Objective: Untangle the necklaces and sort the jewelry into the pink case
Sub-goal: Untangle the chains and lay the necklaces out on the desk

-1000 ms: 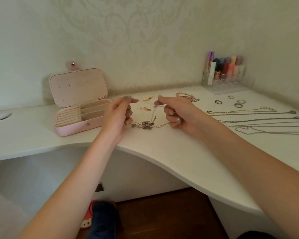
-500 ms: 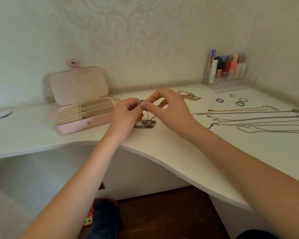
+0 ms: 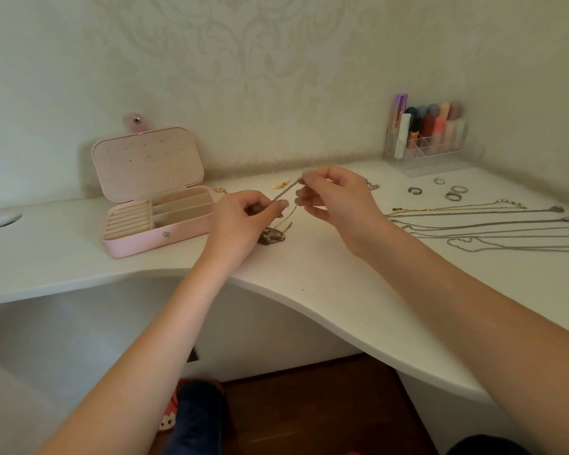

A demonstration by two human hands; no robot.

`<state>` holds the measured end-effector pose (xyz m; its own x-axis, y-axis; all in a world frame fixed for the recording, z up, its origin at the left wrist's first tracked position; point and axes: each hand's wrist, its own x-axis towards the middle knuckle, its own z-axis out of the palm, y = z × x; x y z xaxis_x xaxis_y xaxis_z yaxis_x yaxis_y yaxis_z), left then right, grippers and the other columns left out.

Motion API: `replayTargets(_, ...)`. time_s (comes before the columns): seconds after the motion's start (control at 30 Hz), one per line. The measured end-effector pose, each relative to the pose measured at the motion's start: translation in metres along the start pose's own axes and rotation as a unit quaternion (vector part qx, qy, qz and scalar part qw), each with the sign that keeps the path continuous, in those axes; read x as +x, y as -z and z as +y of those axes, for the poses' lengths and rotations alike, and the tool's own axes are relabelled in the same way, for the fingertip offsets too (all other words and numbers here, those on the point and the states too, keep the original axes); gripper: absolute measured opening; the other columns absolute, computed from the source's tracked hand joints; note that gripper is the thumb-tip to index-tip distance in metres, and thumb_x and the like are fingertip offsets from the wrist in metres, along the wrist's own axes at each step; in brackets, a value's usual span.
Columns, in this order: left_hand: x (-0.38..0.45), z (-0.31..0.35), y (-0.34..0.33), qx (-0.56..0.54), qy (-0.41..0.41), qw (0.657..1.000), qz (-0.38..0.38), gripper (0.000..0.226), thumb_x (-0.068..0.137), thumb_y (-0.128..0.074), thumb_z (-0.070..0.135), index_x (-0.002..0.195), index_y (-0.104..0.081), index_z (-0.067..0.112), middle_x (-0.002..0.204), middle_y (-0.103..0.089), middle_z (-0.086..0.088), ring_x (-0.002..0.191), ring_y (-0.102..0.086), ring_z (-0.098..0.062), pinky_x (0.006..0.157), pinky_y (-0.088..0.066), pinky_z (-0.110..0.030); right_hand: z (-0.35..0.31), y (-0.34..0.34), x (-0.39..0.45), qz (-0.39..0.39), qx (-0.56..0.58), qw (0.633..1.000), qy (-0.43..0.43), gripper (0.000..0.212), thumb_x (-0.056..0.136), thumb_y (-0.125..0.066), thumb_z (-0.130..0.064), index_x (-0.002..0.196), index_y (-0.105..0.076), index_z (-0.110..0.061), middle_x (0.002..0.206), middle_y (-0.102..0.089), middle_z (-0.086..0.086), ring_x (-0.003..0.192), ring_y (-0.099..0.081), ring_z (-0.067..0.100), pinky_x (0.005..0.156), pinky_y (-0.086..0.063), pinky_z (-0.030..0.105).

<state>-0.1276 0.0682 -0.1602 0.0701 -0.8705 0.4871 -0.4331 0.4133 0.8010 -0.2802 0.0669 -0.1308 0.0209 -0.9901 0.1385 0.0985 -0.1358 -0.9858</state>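
Over at the left the pink case point(image 3: 151, 205) sits open on the white desk point(image 3: 326, 277), its compartments bare. Just beside it the left hand point(image 3: 243, 218) and right hand point(image 3: 335, 198) each pinch one end of a chain point(image 3: 284, 193) stretched taut between them — its tangled clump point(image 3: 271, 235) rests on the desk below. Further right, straightened necklaces point(image 3: 480, 221) lie in rows, with rings point(image 3: 454, 193) behind them.

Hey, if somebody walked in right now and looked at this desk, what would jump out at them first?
Two bare hands at the center: the left hand and right hand pinch a thin chain taut between them, above a tangled clump of chains on the white desk. To the left, the pink case stands open; to the right, straightened necklaces lie in rows.
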Motion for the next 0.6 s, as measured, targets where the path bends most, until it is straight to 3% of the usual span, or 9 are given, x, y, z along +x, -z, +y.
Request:
replayTargets(0.07,0.0006,-0.0001,0.0016,-0.02,0.014,1.0,0.01,0.025,0.084,-0.068,0.029,0.063,-0.066,0.017,0.043,-0.043,0.009,0.042,-0.036,-0.005,0.044,-0.028,-0.017,-0.0034,0.0027,-0.0001,-0.018,0.1,0.993,-0.053,0.008,0.094,-0.054,-0.014,0.089,-0.057,-0.008,0.061,-0.058,0.0,0.056,-0.061,0.013,0.063,-0.054,0.024)
replayTargets(0.17,0.0007,0.0008,0.0031,-0.056,0.032,0.998,0.027,0.025,0.09,-0.061,0.027,0.067,-0.064,0.017,0.047,-0.05,0.009,0.04,-0.043,-0.004,0.044,-0.034,-0.015,-0.007,0.006,0.0005,-0.033,0.141,0.984,-0.1,0.004,0.092,-0.05,-0.009,0.089,-0.052,-0.007,0.047,-0.036,-0.003,0.041,-0.033,0.011,0.048,-0.038,0.022)
replayTargets(0.23,0.0011,0.0008,0.0037,-0.088,0.044,0.994,0.046,0.024,0.094,-0.055,0.023,0.074,-0.065,0.015,0.055,-0.054,0.002,0.04,-0.047,-0.005,0.044,-0.038,-0.015,-0.0074,0.0074,0.0004,-0.048,0.105,0.987,-0.115,0.006,0.09,-0.049,-0.008,0.086,-0.053,-0.008,0.049,-0.024,-0.004,0.042,-0.02,0.01,0.045,-0.028,0.022)
replayTargets(0.4,0.0021,0.0035,0.0065,-0.172,0.089,0.977,0.089,0.026,0.1,-0.043,0.023,0.086,-0.062,0.011,0.067,-0.058,-0.006,0.045,-0.054,-0.007,0.042,-0.041,-0.018,-0.005,0.0082,0.0005,-0.075,-0.004,0.988,-0.132,0.01,0.089,-0.051,-0.014,0.084,-0.058,-0.01,0.052,-0.02,-0.004,0.045,-0.015,0.011,0.041,-0.019,0.021)
replayTargets(0.53,0.0015,0.0054,0.0065,-0.176,0.079,0.978,0.086,0.026,0.1,-0.044,0.021,0.084,-0.061,0.012,0.066,-0.057,-0.005,0.044,-0.052,-0.006,0.04,-0.039,-0.018,-0.0021,0.0096,-0.0013,-0.109,-0.142,0.98,-0.08,0.026,0.088,-0.063,-0.039,0.092,-0.07,-0.015,0.048,-0.019,-0.008,0.043,-0.015,0.011,0.041,-0.014,0.02)
replayTargets(0.6,0.001,0.0057,0.0066,-0.176,0.07,0.978,0.085,0.026,0.099,-0.044,0.021,0.084,-0.062,0.011,0.064,-0.057,-0.004,0.043,-0.051,-0.006,0.04,-0.037,-0.018,-0.0024,0.0098,-0.0052,-0.13,-0.173,0.975,-0.047,0.026,0.086,-0.065,-0.04,0.093,-0.074,-0.016,0.04,-0.026,-0.015,0.044,-0.015,0.011,0.044,-0.013,0.023)
